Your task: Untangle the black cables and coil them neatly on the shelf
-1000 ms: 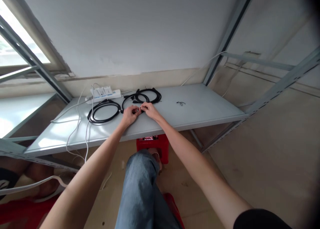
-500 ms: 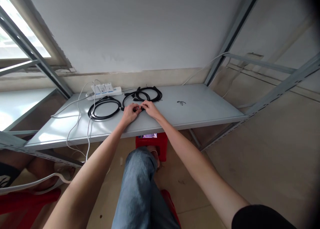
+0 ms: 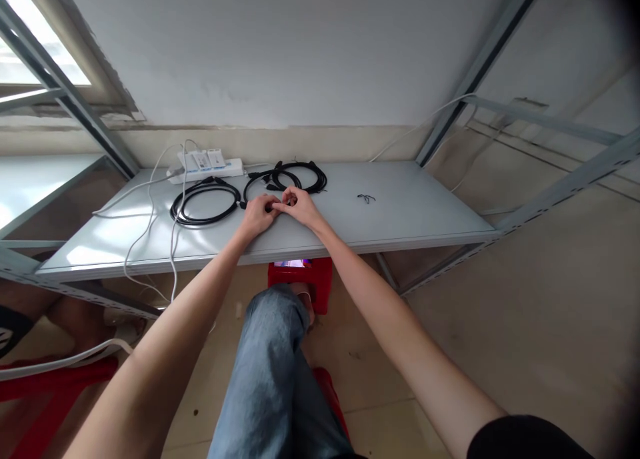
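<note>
On the grey shelf, my left hand is closed round part of a coiled black cable, whose loop runs out behind the fingers. Pressed against its fingertips, my right hand has its thumb and fingers bent into a pinch. A bit of black shows inside that pinch, too small and covered to name. Left of the hands lies another coiled black cable. Just behind them, a third black cable coil overlaps the one in my left hand. Several thin black ties lie to the right.
A white power strip with white plugs stands along the wall. White cords hang over the shelf's front edge at left. Metal uprights frame the shelf. Below is a red stool with a lit screen. Another person's leg shows at lower left.
My right hand has turned and its fingers have curled more, with the thumb now reaching to the left fingertips. My left hand keeps its hold. The whole view has shifted slightly.
</note>
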The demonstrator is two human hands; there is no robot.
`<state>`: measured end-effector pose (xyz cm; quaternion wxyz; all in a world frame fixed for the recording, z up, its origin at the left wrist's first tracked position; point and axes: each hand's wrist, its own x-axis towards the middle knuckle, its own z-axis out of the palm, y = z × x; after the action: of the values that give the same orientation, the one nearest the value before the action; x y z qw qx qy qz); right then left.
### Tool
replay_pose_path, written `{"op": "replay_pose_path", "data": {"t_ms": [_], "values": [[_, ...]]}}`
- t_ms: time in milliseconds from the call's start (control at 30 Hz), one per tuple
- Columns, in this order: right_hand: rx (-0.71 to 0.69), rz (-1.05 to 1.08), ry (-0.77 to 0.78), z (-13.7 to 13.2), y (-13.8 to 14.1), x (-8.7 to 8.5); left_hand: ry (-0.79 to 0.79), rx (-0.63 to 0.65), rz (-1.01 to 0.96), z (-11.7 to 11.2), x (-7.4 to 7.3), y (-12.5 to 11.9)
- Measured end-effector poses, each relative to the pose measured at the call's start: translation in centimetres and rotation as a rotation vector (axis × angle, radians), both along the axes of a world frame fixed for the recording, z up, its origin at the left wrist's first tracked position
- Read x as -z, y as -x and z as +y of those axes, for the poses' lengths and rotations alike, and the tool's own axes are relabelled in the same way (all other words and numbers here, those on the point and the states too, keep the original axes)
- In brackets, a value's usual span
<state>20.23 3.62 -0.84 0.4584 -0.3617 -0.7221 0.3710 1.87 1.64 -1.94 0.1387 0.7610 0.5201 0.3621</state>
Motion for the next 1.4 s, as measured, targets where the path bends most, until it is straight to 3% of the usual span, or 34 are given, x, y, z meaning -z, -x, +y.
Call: {"op": "replay_pose_path", "data": {"t_ms": [267, 633, 1400], "values": [[-0.032, -0.069, -0.106, 0.1, 0.0, 0.4, -0.019, -0.011, 0.010, 0.2, 0.1, 0.0], [0.236, -0.108, -0.118, 0.7, -0.2, 1.0, -0.015, 0.022, -0.040, 0.1, -0.1, 0.0], [0.032, -0.107, -0.056, 2.0, -0.3, 1.2, 0.021, 0.016, -0.064, 1.0, 0.6, 0.4]]}}
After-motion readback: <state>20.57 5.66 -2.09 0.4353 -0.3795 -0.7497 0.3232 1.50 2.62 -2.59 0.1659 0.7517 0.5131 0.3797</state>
